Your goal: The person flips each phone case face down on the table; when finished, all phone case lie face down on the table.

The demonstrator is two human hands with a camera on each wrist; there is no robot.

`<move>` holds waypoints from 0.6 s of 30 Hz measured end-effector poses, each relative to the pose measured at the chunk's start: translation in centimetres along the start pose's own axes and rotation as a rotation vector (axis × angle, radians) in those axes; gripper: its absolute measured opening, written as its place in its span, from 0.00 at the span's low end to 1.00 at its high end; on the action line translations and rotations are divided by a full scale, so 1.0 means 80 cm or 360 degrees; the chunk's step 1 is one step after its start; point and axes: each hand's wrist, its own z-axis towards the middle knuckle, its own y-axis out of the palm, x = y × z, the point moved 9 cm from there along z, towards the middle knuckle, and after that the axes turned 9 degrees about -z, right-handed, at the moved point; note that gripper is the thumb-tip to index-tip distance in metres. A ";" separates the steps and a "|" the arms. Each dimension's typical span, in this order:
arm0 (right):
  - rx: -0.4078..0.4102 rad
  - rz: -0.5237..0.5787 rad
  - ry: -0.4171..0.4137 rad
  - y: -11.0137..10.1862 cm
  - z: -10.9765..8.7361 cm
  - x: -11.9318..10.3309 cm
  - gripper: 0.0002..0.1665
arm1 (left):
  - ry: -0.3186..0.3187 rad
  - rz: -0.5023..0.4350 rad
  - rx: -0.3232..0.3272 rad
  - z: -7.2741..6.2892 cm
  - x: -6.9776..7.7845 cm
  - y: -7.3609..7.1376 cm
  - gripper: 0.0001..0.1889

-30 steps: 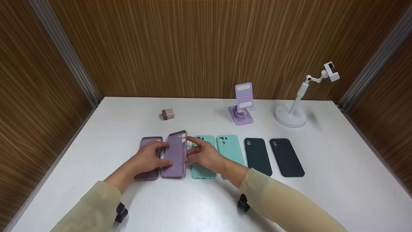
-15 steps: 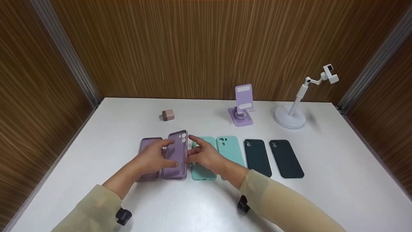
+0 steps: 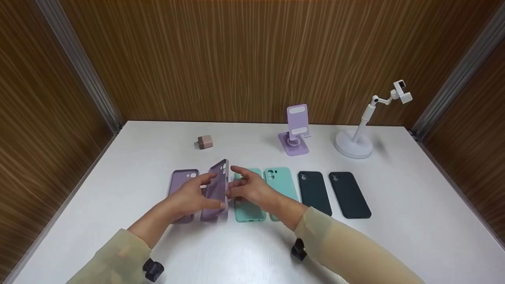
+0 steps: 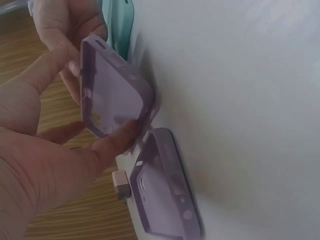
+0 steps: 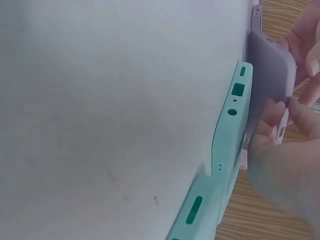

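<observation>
A purple phone case stands tilted on its right long edge, its hollow inside facing left. My right hand pinches that right edge between thumb and fingers, seen closest in the right wrist view. From the left, my left hand holds the same case, its thumb against the side near the bottom corner. A purple edge shows beneath the tilted case. Left of it lies another purple phone case, hollow side up, partly covered by my left hand. A turquoise phone case lies under my right hand, back up.
To the right lie a second turquoise case and two dark cases, backs up. Behind the row are a pink charger plug, a purple phone stand and a white stand. Wood-grain panels enclose the white table.
The purple case has tipped further up onto its right edge, its left side rising. My left hand has moved right with it; my right hand has stayed nearly in place.
</observation>
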 end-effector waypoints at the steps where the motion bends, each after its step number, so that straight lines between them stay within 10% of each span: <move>1: -0.0022 0.0019 -0.0008 0.001 0.000 0.000 0.51 | -0.0003 -0.0034 -0.0014 0.000 -0.001 0.000 0.55; 18: -0.0263 0.0099 -0.0073 0.019 -0.007 -0.006 0.46 | 0.0005 -0.0411 -0.0197 0.002 -0.010 0.002 0.58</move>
